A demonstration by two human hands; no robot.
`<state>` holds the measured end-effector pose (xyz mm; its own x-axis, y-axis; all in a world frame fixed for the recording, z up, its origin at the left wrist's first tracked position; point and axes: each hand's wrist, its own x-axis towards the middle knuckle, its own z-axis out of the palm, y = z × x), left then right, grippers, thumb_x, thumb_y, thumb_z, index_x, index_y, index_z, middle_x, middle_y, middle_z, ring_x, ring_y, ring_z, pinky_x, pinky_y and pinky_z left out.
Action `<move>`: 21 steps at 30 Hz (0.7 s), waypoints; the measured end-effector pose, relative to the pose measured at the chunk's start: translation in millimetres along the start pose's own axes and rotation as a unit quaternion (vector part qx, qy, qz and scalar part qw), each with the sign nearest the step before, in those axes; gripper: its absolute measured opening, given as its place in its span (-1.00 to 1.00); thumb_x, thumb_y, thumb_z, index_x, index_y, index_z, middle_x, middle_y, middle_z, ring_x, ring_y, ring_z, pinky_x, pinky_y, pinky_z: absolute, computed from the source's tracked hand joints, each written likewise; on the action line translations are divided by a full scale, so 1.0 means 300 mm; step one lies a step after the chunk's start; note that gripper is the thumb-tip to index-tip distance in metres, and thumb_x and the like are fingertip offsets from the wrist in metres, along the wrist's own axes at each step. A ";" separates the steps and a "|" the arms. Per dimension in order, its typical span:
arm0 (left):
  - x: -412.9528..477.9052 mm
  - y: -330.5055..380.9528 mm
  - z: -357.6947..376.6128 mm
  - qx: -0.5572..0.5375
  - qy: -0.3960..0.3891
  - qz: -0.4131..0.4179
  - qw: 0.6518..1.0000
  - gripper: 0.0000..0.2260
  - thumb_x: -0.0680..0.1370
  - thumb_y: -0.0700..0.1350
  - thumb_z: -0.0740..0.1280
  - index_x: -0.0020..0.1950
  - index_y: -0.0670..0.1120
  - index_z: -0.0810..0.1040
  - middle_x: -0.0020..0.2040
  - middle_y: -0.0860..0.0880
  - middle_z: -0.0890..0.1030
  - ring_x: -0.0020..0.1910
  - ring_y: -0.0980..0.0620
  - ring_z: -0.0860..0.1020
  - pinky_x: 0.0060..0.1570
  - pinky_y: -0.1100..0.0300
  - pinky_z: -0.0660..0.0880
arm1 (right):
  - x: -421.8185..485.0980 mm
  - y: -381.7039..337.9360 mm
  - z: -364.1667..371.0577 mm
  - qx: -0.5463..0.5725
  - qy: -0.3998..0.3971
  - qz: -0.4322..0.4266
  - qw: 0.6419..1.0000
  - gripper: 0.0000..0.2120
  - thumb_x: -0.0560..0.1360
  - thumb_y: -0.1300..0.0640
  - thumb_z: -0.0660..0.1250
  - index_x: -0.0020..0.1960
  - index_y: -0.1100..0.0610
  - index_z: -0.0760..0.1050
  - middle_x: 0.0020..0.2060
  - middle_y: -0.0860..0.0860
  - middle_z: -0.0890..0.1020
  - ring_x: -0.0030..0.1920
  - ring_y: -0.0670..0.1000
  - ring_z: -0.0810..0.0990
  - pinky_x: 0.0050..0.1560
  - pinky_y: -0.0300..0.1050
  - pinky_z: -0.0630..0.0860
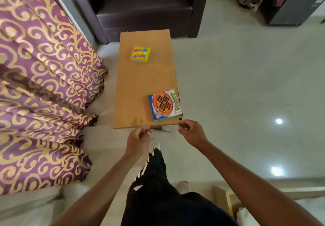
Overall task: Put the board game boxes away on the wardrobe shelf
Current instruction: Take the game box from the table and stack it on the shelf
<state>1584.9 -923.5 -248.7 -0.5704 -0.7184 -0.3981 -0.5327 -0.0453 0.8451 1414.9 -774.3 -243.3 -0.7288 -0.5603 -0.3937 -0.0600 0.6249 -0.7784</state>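
Observation:
Two game boxes lie on a low wooden table [133, 88]. A blue and orange Brainvita box [164, 105] rests flat at the near right corner. A small yellow box [140, 54] sits toward the far end. My left hand [139, 138] hovers just off the table's near edge, fingers loosely curled, holding nothing. My right hand [191, 132] is stretched out beside the near right corner, a little below the Brainvita box, fingers curled and empty. Neither hand touches a box. No wardrobe is in view.
A purple and gold curtain [40, 94] hangs along the left. A dark armchair [140, 6] stands behind the table's far end. A dark cabinet [295, 4] is at the back right. Pale floor [246, 85] stretches to the right. My legs and shoes are below.

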 end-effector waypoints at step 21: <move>1.489 -0.124 0.385 0.422 -0.315 -0.057 0.848 -0.25 0.42 -0.06 0.37 0.55 -0.01 0.12 0.50 -0.05 0.26 0.43 -0.14 0.29 0.41 -0.09 0.24 | 0.919 0.286 0.521 0.165 0.055 0.290 0.941 -0.69 0.40 0.24 0.40 0.07 -0.06 0.52 0.06 -0.07 0.63 0.06 -0.02 0.61 -0.03 -0.10 0.61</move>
<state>1277.8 -1162.4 -499.3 -0.5652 -0.2177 -0.7957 -0.7127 0.6146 0.3381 1315.3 -960.0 -495.0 -0.6414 -0.1051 -0.7599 0.5712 0.5958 -0.5646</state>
